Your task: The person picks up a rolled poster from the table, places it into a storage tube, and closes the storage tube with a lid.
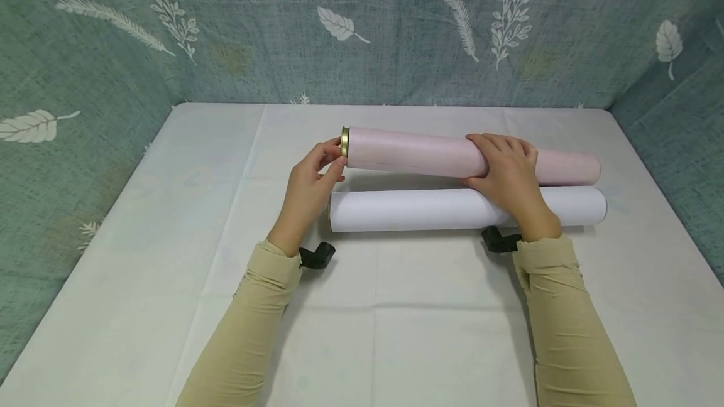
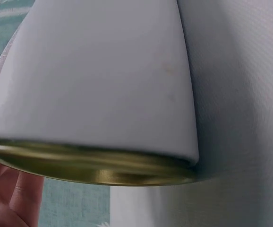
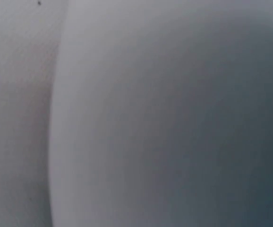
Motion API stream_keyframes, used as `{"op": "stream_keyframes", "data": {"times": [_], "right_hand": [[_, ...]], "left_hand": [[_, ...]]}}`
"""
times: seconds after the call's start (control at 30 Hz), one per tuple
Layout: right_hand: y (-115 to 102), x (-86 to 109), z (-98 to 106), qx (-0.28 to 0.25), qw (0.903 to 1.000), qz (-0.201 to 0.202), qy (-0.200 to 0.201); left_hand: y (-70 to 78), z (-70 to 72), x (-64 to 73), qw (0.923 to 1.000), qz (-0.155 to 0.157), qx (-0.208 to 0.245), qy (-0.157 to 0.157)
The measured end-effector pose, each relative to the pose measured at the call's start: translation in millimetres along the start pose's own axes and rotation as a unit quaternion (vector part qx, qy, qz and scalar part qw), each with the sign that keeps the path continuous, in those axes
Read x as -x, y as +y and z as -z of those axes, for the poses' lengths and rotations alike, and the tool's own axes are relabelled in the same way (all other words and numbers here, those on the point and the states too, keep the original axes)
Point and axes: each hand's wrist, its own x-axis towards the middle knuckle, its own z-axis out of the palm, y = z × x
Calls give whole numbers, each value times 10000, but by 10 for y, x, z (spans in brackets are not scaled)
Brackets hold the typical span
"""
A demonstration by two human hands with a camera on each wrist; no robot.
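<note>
A long pink tube [image 1: 418, 151] with a gold-coloured metal end [image 1: 344, 142] lies crosswise toward the back of the table. My left hand [image 1: 308, 182] pinches that metal end between thumb and fingers. Over the right half of the same tube, my right hand [image 1: 507, 171] grips it from above, thumb on the near side. A white tube [image 1: 407, 209] lies parallel in front, under my right wrist. Its open gold rim [image 2: 103, 172] shows large in the left wrist view, beside fingers [image 2: 25, 198] of my left hand. The white tube's blurred surface [image 3: 127, 123] fills most of the right wrist view.
A white cloth [image 1: 373, 331] with fold lines covers the table. Green fabric with white leaf patterns [image 1: 367, 68] hangs at the back and both sides. Black wrist mounts [image 1: 318, 255] stick out beside both sleeve cuffs.
</note>
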Motion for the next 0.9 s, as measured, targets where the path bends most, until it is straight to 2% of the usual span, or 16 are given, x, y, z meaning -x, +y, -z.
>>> {"op": "stream_keyframes", "data": {"times": [0.1,0.23,0.33,0.57,0.77,0.9], "right_hand": [[5,2,-6,-6,10000,-2,-1],[4,1,-7,-14,10000,-4,-2],[2,-1,-5,-8,10000,-8,-1],[9,1,4,-9,10000,-17,28],[6,9,4,-21,10000,-5,68],[3,8,6,-33,10000,9,80]], "left_hand": [[-31,3,-1,9999,-89,-82,-114],[-31,12,6,9977,-370,-481,-293],[-27,18,3,9932,-613,-894,-436],[-22,6,-17,9815,-857,-1631,-520],[-28,-3,-27,9741,-1285,-1826,-346],[-24,9,-27,9733,-1412,-1747,-480]]}}
